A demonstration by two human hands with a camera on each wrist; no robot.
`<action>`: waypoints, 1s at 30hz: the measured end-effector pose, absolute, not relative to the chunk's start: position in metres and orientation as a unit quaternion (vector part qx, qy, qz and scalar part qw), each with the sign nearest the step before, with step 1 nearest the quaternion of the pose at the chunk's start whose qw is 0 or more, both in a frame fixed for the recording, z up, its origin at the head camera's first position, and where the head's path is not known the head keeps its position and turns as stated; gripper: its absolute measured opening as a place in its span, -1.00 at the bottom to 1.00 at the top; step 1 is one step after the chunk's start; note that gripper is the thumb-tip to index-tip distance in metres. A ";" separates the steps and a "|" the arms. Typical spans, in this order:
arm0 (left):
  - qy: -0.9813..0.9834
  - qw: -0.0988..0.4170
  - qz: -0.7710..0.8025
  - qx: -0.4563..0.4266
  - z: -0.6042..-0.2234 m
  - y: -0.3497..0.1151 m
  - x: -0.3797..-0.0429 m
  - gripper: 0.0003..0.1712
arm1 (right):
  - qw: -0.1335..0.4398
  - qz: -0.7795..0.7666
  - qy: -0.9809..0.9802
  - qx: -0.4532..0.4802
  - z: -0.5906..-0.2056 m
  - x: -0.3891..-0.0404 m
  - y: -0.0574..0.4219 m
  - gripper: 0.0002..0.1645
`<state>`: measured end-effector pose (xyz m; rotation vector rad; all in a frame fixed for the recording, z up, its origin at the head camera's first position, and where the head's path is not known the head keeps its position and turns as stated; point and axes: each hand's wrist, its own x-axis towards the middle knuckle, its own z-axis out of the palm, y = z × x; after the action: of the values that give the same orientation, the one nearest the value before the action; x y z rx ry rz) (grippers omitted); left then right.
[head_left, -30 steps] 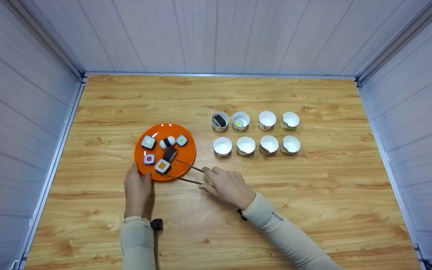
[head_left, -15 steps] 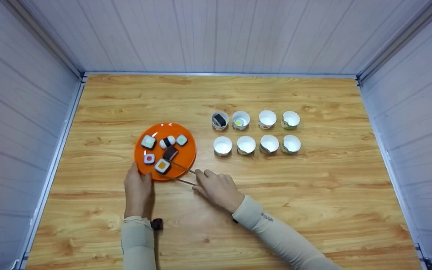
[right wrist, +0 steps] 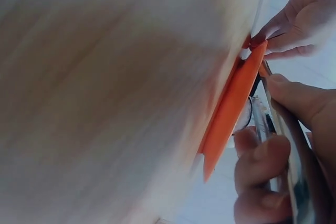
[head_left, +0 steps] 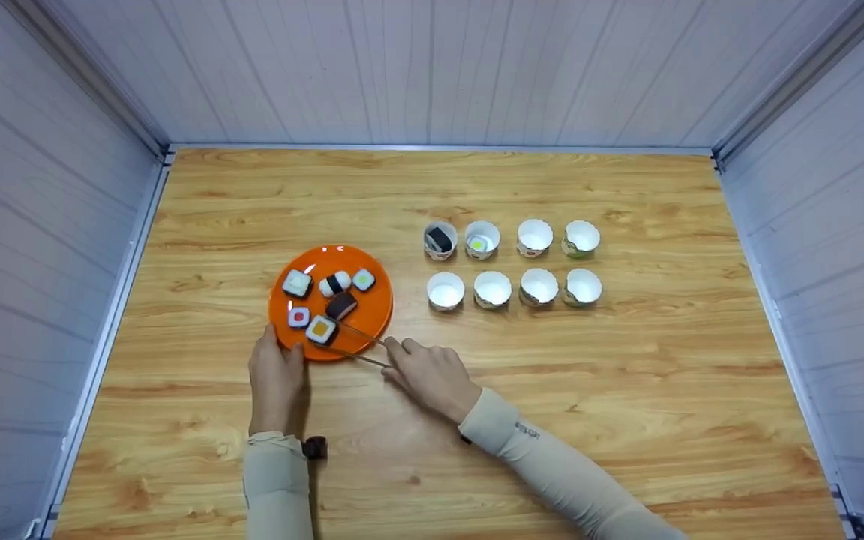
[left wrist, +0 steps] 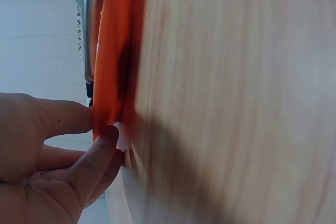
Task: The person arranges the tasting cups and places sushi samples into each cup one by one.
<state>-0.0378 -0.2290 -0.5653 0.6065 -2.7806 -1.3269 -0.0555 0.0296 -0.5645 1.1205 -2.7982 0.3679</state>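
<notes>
Wood-grained surface (head_left: 664,375) is carrying a glossy round plate (head_left: 373,309); left hand (head_left: 276,375) is pinching it, wrist views alone showing fingertips (left wrist: 109,136) beneath; right hand (head_left: 432,376) is gripping tongs (right wrist: 298,161) around the plate's orange-centred sushi block (head_left: 321,330).

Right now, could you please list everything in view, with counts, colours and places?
table: one, wood-toned, centre
walls: three, whitish, silver-edged, behind and beside table
plate: one, orange, table's left
cups: eight, white inside, right of plate, two rows of four
sushi-like pieces: eight, mostly white, black or brown; six on plate, one each in back row's two leftmost cups
tongs: one, silver, tips at yellow-centred piece
wrist devices: two, black, at cuffs
sleeves: two, beige, forearms
left grip: one, bare, on plate's rim
right grip: one, bare, holding tongs
</notes>
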 end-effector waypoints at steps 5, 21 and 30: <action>-0.879 -0.001 -0.433 0.202 -0.565 -0.229 -0.038 -0.44 | 0.061 0.148 -0.911 0.379 -0.562 -0.056 0.035 -0.59; -0.884 -0.004 -0.424 0.194 -0.563 -0.231 -0.038 -0.42 | 0.124 0.206 -0.919 0.313 -0.529 -0.094 0.107 -0.46; -0.877 -0.021 -0.435 0.204 -0.561 -0.230 -0.039 -0.39 | 0.134 0.188 -0.955 0.188 -0.513 -0.113 0.177 -0.45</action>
<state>-0.0391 -0.2296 -0.5615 0.6501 -2.7913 -1.3848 -0.1134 0.1769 -0.5132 0.5455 -2.7674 0.5461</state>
